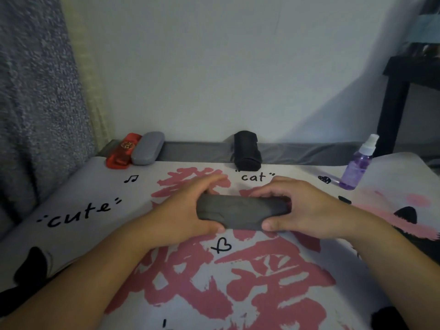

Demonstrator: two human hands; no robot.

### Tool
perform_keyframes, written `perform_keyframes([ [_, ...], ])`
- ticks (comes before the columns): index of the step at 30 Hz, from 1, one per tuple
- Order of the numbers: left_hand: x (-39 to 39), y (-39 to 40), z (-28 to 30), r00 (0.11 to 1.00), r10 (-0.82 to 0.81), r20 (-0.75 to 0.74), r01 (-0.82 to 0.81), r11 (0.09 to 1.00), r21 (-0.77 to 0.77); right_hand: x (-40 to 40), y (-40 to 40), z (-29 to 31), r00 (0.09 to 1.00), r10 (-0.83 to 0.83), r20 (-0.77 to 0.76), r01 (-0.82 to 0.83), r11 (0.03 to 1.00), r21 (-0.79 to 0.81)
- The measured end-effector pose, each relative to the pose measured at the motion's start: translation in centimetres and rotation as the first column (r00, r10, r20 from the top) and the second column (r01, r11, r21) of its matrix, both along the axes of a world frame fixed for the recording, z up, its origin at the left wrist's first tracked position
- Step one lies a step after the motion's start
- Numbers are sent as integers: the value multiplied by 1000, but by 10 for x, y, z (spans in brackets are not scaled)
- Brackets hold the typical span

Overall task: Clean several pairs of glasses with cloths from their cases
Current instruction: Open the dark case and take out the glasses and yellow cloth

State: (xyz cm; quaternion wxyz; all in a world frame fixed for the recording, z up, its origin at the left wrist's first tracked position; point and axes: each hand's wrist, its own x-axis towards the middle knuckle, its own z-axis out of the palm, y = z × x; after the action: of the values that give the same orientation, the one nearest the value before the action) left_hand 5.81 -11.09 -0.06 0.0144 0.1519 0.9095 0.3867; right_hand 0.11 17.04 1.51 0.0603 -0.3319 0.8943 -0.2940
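A dark grey glasses case (240,211) lies lengthwise between my hands at the middle of the printed cover. My left hand (188,208) grips its left end, thumb on the near edge and fingers over the far side. My right hand (297,208) grips its right end the same way. The case is closed. At the back edge lie a red case (120,151), a light grey case (147,148) touching it, and a black case (247,150) further right. No glasses or cloth show.
A purple spray bottle (357,166) with a white nozzle stands at the back right. The surface is a white cover (95,234) with pink characters and black words. A grey curtain (35,103) hangs at left; a black table leg (392,110) stands at far right.
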Motion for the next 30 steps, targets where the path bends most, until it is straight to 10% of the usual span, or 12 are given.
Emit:
perform_keyframes([
  [23, -4, 3, -7, 999, 11, -43, -11, 1000, -17, -6, -15, -9, 823, -568, -21, 531, 781, -329],
  [30, -9, -3, -7, 999, 31, -42, -38, 985, -167, -6, -2, 5, 883, -469, -23, 441, 845, -304],
])
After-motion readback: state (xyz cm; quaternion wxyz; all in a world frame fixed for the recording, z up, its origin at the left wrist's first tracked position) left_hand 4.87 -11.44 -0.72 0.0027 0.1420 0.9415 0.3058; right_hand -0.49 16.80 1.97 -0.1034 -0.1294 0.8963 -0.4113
